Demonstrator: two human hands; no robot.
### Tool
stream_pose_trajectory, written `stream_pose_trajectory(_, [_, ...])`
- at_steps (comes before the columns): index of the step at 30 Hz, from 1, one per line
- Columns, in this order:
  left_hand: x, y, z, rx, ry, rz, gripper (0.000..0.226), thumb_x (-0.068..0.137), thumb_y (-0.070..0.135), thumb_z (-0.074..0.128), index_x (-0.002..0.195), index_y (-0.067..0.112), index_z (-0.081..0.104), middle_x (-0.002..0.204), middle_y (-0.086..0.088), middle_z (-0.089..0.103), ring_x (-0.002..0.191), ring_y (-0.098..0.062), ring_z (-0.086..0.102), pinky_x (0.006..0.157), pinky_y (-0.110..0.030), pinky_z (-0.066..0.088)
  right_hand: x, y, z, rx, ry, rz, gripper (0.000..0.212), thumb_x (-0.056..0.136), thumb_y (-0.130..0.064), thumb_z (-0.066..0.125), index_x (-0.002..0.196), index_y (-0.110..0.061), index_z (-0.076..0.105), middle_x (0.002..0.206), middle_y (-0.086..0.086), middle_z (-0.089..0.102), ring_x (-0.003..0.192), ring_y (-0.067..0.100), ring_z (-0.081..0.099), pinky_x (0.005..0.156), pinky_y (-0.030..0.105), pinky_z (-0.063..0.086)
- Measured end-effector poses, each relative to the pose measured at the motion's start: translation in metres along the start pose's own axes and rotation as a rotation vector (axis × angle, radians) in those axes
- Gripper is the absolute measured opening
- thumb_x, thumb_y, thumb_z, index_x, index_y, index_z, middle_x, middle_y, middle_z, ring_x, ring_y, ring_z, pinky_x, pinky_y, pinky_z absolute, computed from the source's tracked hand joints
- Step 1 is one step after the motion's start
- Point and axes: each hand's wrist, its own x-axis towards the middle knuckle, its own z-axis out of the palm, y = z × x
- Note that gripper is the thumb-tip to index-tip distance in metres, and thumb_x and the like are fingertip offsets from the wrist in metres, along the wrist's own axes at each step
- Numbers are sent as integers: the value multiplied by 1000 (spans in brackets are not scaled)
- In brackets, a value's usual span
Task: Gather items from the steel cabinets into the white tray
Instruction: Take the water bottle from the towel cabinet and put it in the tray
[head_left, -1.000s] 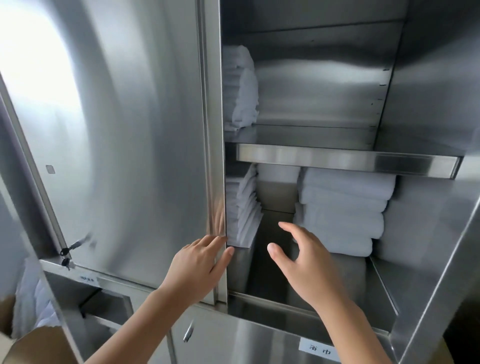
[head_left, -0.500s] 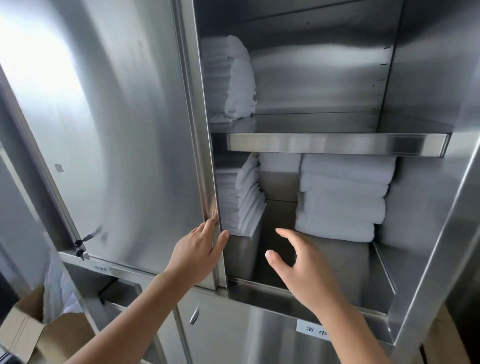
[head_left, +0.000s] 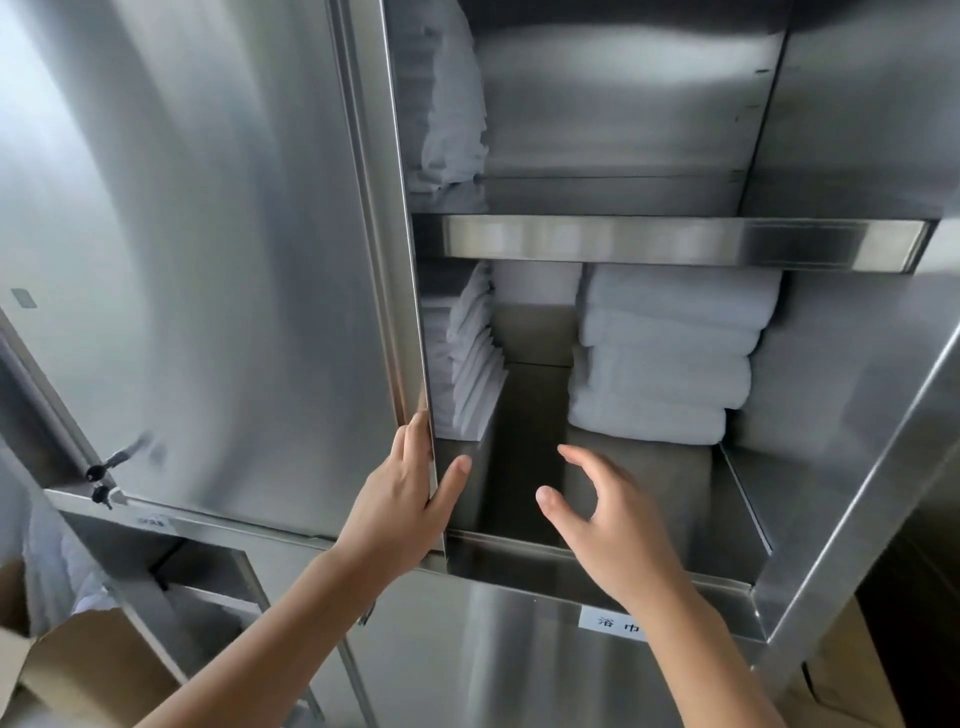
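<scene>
towels: 4 stacked; l hand grips door edge, r hand spread.

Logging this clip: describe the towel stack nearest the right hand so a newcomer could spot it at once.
Find the open steel cabinet and its horizontal shelf. Under that shelf, on the right of the lower compartment, lies the thick towel stack, just beyond the right hand. Unlike the thin cloths leaning on the left by the door, its folds are plump, rounded and lie flat.
</scene>
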Motion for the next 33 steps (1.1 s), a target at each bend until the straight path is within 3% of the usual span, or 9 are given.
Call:
stream_pose_trajectory(5, [-1, 14, 10, -37, -53, 30, 72, 92, 72, 28, 151, 33, 12, 147, 6, 39, 119, -20, 56, 90, -24, 40, 0, 6, -2, -28, 15, 56, 53, 91, -46, 66, 140, -29, 55, 137, -14, 59, 122, 7, 54, 102, 24, 40])
stream_pose_trajectory(10, [-6, 37, 25, -94, -104, 72, 74, 93, 71, 27, 154, 35, 5, 152, 8, 33, 125, -13, 48, 94, -21, 36, -7, 14, -18, -63, 51, 119, 54, 91, -48, 67, 140, -31, 54, 124, -8, 65, 88, 10, 52, 95, 31, 49])
stream_pose_trajectory(15, [-9, 66, 43, -150, -170, 126, 77, 92, 71, 26, 156, 34, 3, 147, 9, 34, 111, -17, 57, 91, -27, 43, -21, 22, -48, -94, 133, 148, 53, 91, -48, 67, 140, -33, 54, 133, -14, 61, 110, 15, 61, 102, 32, 45])
stream_pose_trajectory(20, [-10, 95, 62, -161, -214, 166, 82, 88, 75, 20, 156, 32, 2, 150, 5, 32, 115, -15, 50, 90, -23, 36, -39, 35, -81, -120, 210, 165, 53, 91, -49, 64, 140, -34, 53, 139, -19, 55, 132, 2, 47, 104, 21, 35])
stream_pose_trajectory(23, [-12, 114, 72, -204, -240, 208, 80, 89, 74, 21, 155, 35, 1, 141, 7, 36, 109, -16, 57, 87, -30, 45, -51, 43, -100, -139, 241, 180, 54, 91, -49, 63, 141, -35, 52, 141, -20, 54, 134, 1, 45, 101, 19, 33])
stream_pose_trajectory(26, [-15, 133, 86, -224, -260, 234, 78, 91, 72, 23, 155, 34, 0, 146, 7, 32, 126, -16, 49, 97, -37, 46, -64, 52, -117, -163, 252, 199, 55, 92, -52, 61, 143, -36, 50, 143, -21, 52, 134, 0, 44, 101, 18, 31])
stream_pose_trajectory(33, [-23, 169, 122, -275, -294, 254, 72, 93, 72, 24, 153, 41, -2, 157, 8, 21, 131, -14, 41, 94, -23, 34, -91, 71, -153, -207, 301, 227, 58, 90, -60, 57, 143, -40, 48, 143, -22, 52, 133, 1, 46, 102, 21, 35])
